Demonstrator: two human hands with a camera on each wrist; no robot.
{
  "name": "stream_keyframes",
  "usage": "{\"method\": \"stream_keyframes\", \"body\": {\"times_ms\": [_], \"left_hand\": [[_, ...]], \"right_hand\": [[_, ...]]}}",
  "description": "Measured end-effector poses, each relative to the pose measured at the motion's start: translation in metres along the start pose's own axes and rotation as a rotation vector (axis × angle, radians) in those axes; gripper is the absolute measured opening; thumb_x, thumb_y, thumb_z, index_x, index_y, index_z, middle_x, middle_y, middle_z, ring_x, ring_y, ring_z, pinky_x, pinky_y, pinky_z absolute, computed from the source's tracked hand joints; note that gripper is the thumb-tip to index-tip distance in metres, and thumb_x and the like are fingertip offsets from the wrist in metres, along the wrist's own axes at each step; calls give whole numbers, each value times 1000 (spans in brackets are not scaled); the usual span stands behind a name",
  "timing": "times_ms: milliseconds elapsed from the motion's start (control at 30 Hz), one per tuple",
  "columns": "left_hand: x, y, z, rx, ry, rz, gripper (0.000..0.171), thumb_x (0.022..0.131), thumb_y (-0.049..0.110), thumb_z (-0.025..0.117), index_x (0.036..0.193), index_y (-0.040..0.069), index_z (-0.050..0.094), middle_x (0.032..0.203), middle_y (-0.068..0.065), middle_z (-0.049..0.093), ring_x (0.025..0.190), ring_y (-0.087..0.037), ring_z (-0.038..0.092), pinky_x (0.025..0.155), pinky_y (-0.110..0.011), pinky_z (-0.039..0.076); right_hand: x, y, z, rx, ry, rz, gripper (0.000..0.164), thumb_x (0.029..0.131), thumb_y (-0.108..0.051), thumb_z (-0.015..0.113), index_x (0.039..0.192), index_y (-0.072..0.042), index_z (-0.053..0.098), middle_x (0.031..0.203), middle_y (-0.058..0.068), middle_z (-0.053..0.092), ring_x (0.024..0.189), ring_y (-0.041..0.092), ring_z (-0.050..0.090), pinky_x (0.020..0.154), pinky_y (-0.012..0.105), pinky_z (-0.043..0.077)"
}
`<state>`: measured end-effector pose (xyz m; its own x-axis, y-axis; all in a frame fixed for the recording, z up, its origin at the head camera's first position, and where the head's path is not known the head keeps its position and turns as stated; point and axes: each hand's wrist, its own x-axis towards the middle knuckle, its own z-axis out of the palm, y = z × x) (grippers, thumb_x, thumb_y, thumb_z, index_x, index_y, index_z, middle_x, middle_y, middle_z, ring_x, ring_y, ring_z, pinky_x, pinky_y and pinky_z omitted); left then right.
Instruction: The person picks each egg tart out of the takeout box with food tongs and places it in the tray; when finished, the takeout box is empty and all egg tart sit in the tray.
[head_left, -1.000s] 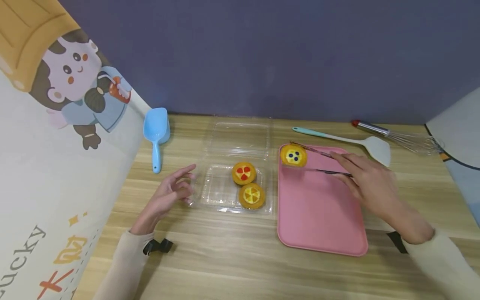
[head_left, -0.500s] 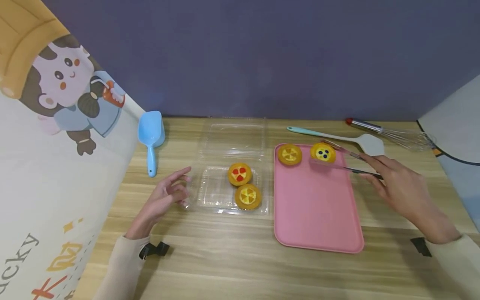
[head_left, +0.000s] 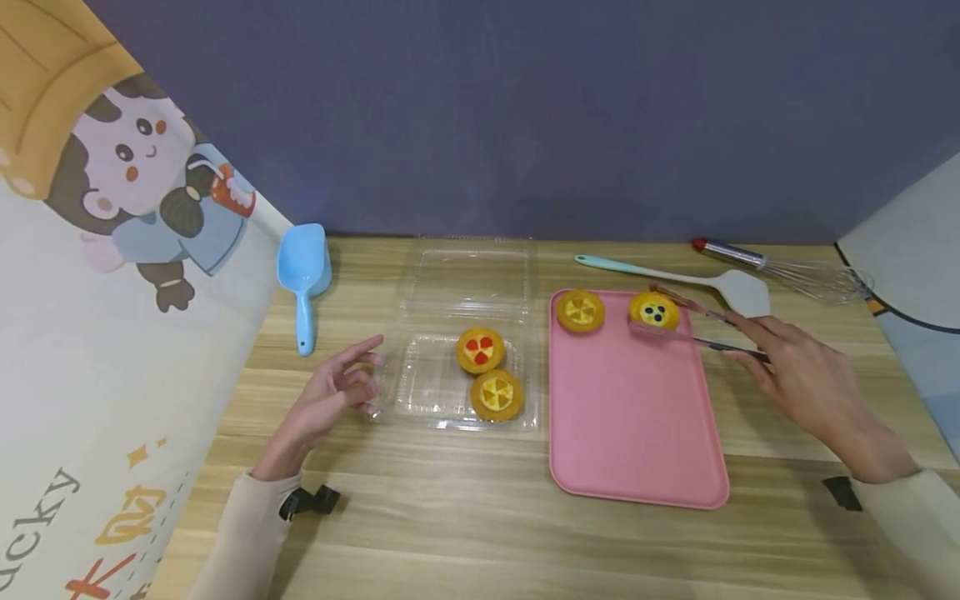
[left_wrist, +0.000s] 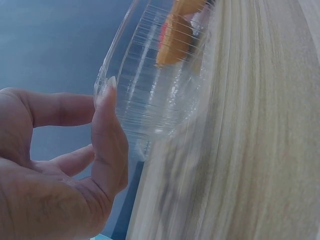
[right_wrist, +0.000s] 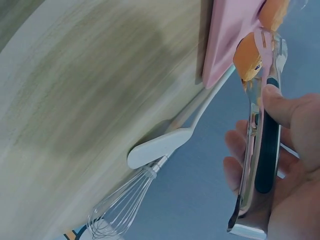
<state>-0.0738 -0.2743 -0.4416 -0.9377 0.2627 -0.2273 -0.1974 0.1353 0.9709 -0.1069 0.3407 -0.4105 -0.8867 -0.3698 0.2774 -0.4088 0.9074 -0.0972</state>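
My right hand (head_left: 806,379) grips a pair of metal tongs (right_wrist: 267,145) with dark grip inserts. Between the tongs' tips is a tart with blueberry-like dots (head_left: 654,311), at the far right corner of the pink tray (head_left: 633,425). Beside it on the tray lies a tart with orange-yellow wedges (head_left: 581,311). My left hand (left_wrist: 65,165) pinches the rim of a clear plastic clamshell box (left_wrist: 145,95) at its left side. Inside the box, on its right, sit a tart with red pieces (head_left: 480,350) and another yellow-wedge tart (head_left: 497,395).
The box's clear lid (head_left: 468,277) lies folded back behind it. A blue scoop (head_left: 303,267) lies at the left. Behind the tray are a spatula with a mint handle (head_left: 738,292) and a whisk (head_left: 802,277). A dark wall (head_left: 525,117) closes off the back of the wooden table.
The tongs and blueberry tart have moved right along the tray's far edge, uncovering the yellow-wedge tart in the corner. During the last half second they barely shift. My left hand stays at the box.
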Motion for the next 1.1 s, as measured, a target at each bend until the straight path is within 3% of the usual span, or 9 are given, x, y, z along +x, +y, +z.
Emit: {"method": "stream_keyframes", "body": {"times_ms": [267,700,1100], "left_hand": [[-1,1,1,4,1,5,79,91,-13,54,164,1,25,134,-15,47,85,-8,63,67,-24,62],[1,0,-1,-1,-4,-1,80,91,-13,54,164,2,26,134,-14,48,86,-10,63,68,-26,63],[1,-1,0,-5,1,-4,80,90,-14,54,164,3,26,135,-17,46,86,-10,63,67,-25,63]], "right_hand": [[0,2,4,-3,-20,13,65,92,-18,78,152,-21,54,126,17,68,72,36,69,37,36,38],[3,5,8,12,-62,37,60,94,-19,76,150,-17,55,128,21,66,73,38,68,36,35,36],[3,6,10,19,-73,44,60,96,-20,74,152,-19,53,126,21,66,68,32,65,38,34,35]]}}
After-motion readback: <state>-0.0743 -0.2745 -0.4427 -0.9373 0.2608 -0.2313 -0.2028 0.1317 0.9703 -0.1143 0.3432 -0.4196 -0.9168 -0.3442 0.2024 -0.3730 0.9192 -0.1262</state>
